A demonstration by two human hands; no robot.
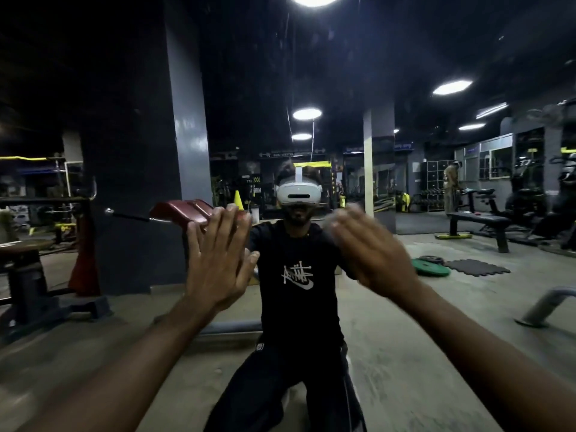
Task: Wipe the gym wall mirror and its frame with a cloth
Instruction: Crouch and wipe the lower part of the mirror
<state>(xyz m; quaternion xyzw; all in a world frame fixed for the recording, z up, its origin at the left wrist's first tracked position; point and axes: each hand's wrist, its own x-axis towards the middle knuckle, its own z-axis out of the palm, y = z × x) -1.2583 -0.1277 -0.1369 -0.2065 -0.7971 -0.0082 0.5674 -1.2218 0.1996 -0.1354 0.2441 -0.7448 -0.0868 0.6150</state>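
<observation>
The wall mirror [405, 353] fills the whole view and reflects a dim gym and a kneeling person in a black shirt and white headset. My left hand [218, 260] is raised in front of the glass with straight, spread fingers and holds nothing. My right hand [371, 254] is raised beside it, fingers straight and blurred by motion, also holding nothing. I cannot tell whether either hand touches the glass. No cloth and no mirror frame are in view.
In the reflection, a dark pillar [156, 151] and a red padded machine [180, 212] stand at left. Benches [480, 218], a green weight plate [431, 268] and a black mat lie at right. A grey floor bar [542, 307] curves at far right.
</observation>
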